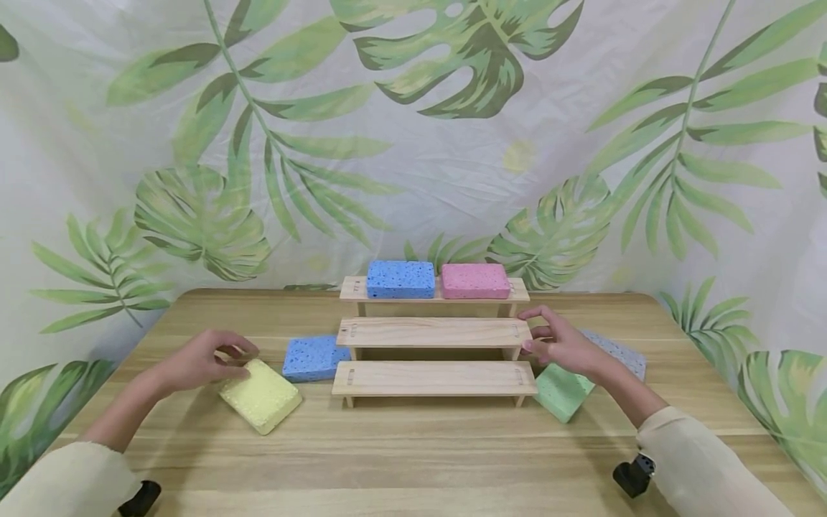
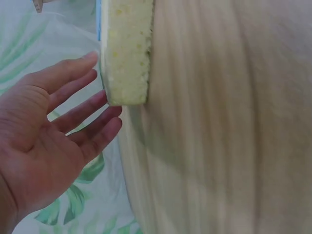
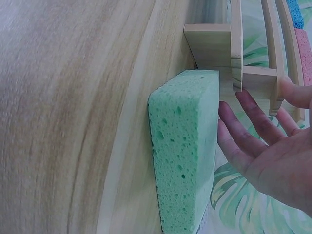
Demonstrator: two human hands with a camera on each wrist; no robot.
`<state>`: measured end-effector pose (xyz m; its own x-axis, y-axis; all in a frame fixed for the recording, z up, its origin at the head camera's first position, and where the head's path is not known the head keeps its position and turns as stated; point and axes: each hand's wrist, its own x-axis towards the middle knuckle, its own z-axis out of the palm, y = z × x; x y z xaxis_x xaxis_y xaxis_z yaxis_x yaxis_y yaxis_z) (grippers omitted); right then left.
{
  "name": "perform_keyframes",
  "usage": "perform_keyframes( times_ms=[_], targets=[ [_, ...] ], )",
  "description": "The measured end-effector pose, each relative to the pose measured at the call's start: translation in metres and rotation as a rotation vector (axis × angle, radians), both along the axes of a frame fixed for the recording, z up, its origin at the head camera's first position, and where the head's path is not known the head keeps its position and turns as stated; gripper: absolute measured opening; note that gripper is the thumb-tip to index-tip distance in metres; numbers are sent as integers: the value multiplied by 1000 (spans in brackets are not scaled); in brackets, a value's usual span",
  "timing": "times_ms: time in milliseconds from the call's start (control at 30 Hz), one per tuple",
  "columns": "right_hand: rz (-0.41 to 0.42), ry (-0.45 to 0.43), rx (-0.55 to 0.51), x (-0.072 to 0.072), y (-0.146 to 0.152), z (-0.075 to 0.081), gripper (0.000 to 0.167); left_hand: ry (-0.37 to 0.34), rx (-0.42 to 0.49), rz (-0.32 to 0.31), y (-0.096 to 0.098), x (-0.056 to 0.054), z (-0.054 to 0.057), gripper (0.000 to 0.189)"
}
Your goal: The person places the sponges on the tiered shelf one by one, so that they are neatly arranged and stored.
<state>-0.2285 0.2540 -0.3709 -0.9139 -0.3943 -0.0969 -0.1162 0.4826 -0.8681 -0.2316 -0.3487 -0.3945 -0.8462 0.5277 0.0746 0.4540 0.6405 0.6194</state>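
My left hand [image 1: 208, 359] is at the left of the table, fingers spread and slightly bent. Its fingertips are right at the edge of a yellow sponge [image 1: 261, 396], which lies on the wood. Over on the right, my right hand [image 1: 563, 345] is beside a three-tier wooden stand. Thumb and index finger are at the right end of its middle shelf [image 1: 433, 332]; the other fingers stretch loosely below, over a green sponge [image 3: 183, 146]. The top shelf [image 1: 353, 288] bears a blue sponge [image 1: 400, 279] and a pink sponge [image 1: 474, 281]. The lowest shelf [image 1: 433, 378] is bare.
Another blue sponge [image 1: 315, 358] lies left of the stand, partly behind its end. A greyish sponge [image 1: 617, 353] is partly hidden by the right hand and forearm. Behind the wooden table [image 1: 413, 459] hangs a leaf-patterned cloth [image 1: 310, 215].
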Motion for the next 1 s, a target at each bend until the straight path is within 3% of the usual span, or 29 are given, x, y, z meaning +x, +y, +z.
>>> perform_keyframes(
  times_ms=[133, 367, 733, 867, 1000],
  targets=[
    [-3, 3, 1, -1, 0, -1, 51, -20, -19, -21, -7, 3, -4, 29],
    [-4, -3, 1, 0, 0, -2, 51, -31, -38, 12, -10, 6, -3, 30],
    [-10, -2, 4, 0, 0, -1, 51, -126, -24, 128, -9, 12, 3, 38],
    [-7, 0, 0, -1, 0, -1, 51, -126, -28, 186, -8, 14, 5, 39],
    [-6, 0, -2, -1, 1, -1, 51, -108, -33, 179, -8, 15, 5, 38]
  ],
)
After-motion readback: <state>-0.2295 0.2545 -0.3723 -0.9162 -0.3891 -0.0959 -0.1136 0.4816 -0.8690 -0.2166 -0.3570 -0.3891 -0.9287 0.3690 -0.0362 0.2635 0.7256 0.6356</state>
